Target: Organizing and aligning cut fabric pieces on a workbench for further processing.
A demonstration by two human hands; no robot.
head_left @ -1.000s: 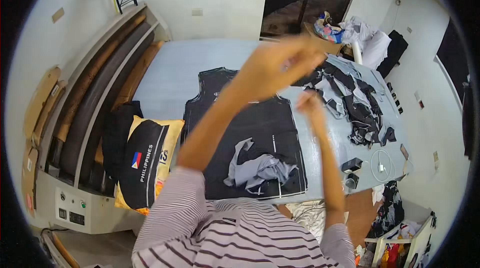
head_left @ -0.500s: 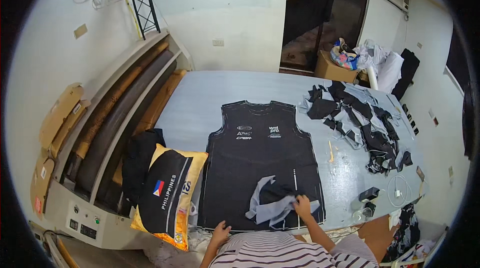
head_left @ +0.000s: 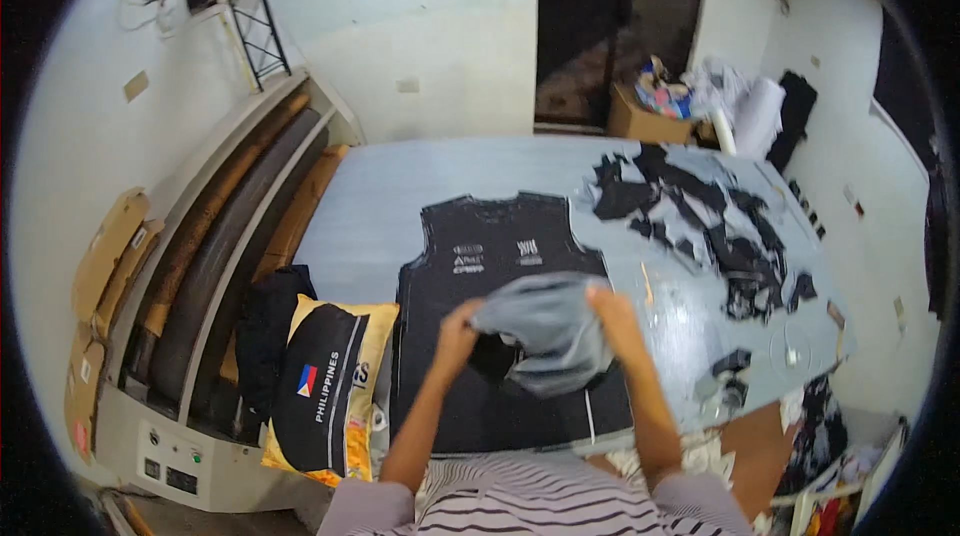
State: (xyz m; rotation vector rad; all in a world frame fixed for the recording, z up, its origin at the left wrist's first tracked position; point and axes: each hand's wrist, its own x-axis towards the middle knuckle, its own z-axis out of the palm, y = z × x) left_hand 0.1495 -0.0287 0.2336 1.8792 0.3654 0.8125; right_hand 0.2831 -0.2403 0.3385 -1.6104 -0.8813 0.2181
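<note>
— What is being held, and where?

— A grey cloth piece (head_left: 545,331) is held up above the black vest (head_left: 505,316) that is spread flat on the desk (head_left: 380,206). Its left edge is pinched by the left hand (head_left: 458,328) and its upper right edge by the right hand (head_left: 608,308); both are closed on the fabric.

— How can it be expected to handle?

— It is judged light, soft and limp: it sags and bunches between the two grips. It is best taken at opposite edges or corners, so it can be spread.

— What differs from half a second ago?

— Then the cloth lay crumpled on the vest's lower part, touched only by the right hand. Now it has been lifted and stretched between both hands.
</note>
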